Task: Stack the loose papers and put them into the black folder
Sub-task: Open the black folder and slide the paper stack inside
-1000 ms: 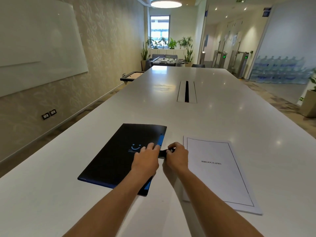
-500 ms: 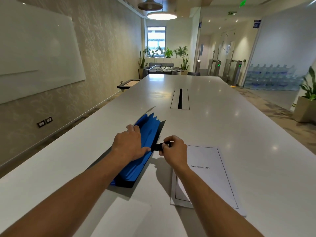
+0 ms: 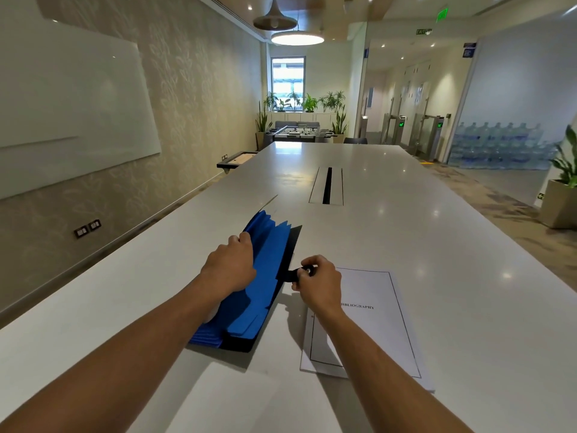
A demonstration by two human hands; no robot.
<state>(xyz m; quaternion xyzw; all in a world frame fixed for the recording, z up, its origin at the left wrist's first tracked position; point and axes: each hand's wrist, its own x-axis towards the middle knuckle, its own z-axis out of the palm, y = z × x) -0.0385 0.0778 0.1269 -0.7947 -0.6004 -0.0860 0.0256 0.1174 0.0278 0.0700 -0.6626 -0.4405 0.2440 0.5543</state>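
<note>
Blue dividers fanned from the black folder (image 3: 288,245) near the tabletop's (image 3: 437,245) front edge; left hand (image 3: 231,270) gripped them, right hand (image 3: 318,284) pinched its strap (image 3: 292,274). Papers (image 3: 374,314) beside looked light, floppy; best lifted by both long edges.

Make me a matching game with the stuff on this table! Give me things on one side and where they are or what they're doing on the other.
Things:
1. left hand
2. right hand
3. papers
4. folder

States:
A. lying flat under the right arm
B. pinching a black strap
C. spread open, blue pockets showing
D. pulling back the blue pockets

Pairs: 1-D, 2-B, 3-A, 4-C
</note>
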